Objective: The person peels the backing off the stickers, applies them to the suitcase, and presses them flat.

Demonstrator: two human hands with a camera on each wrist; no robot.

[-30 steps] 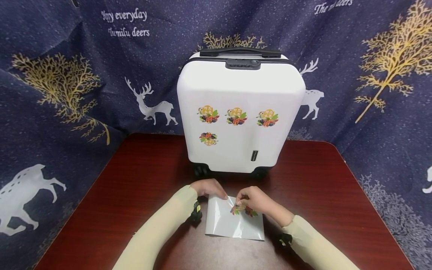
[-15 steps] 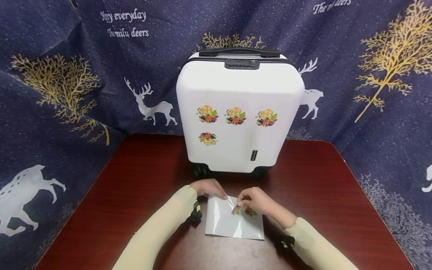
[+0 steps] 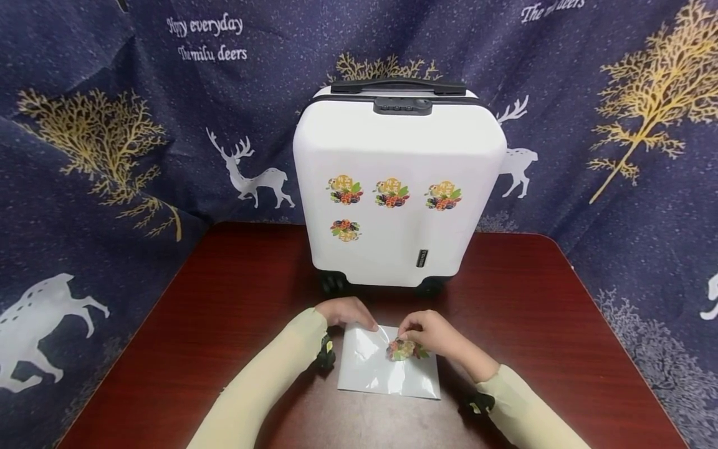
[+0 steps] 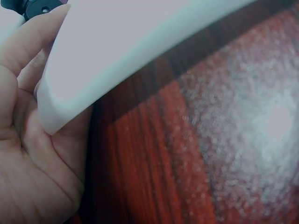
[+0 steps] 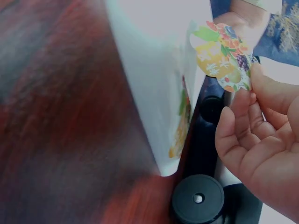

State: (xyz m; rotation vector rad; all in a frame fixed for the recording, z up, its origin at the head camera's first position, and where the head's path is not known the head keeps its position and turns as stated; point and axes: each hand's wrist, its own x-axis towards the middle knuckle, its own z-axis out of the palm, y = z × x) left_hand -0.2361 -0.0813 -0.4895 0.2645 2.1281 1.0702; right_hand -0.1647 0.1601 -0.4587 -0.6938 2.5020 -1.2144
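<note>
My left hand (image 3: pixel 346 311) grips the far left corner of a glossy white sticker sheet (image 3: pixel 367 374). In the left wrist view, the thumb and fingers hold the edge of the sheet (image 4: pixel 107 51), which curves up off the table. My right hand (image 3: pixel 430 332) pinches a fruit-patterned sticker (image 5: pixel 219 58) by its edge between thumb and fingertip. The right wrist view shows it raised beside the sheet, its printed face towards the camera. Another fruit sticker (image 5: pixel 180 126) lies on the sheet, seen at a steep slant.
A white suitcase (image 3: pixel 387 249) stands upright behind the hands on a dark red table (image 3: pixel 247 299). Several fruit stickers are on its front, three in an upper row and one lower left (image 3: pixel 346 230). Its black wheel (image 5: pixel 198 199) shows in the right wrist view. A blue patterned cloth (image 3: pixel 252 112) hangs behind.
My right hand has drawn slightly to the right, lifting the pinched sticker, which now shows more of its print above the sheet. The left hand stays on the corner.
</note>
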